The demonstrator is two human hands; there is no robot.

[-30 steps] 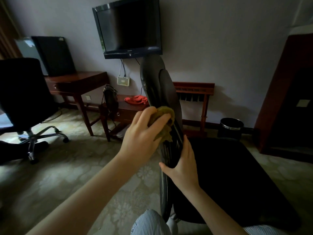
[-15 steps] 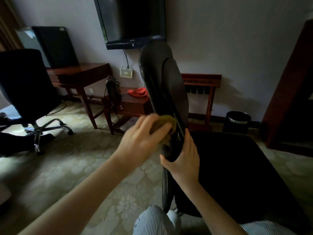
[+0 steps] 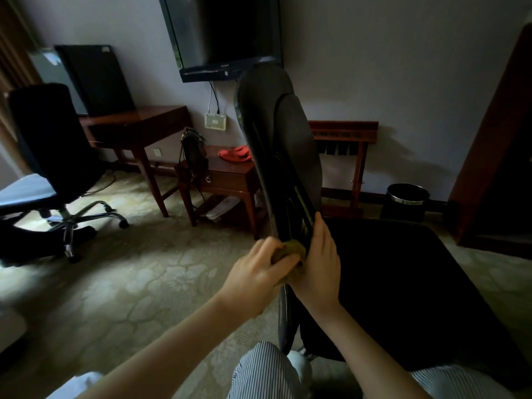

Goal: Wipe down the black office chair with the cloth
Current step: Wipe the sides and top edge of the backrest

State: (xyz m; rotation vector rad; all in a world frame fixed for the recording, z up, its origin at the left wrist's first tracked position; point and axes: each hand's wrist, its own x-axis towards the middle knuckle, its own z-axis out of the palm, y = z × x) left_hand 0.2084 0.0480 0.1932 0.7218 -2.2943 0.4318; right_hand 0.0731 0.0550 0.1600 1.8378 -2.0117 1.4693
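Left hand (image 3: 253, 280) grips olive-green cloth (image 3: 290, 249) at black padded office chair (image 3: 276, 133) back's lower edge. Right hand (image 3: 319, 269), fingers straight, braces it. A hard rub may swivel the chair.

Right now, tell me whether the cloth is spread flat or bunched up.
Bunched up: the olive cloth shows only as a small wad gripped in the left hand, pressed against the black office chair's backrest.
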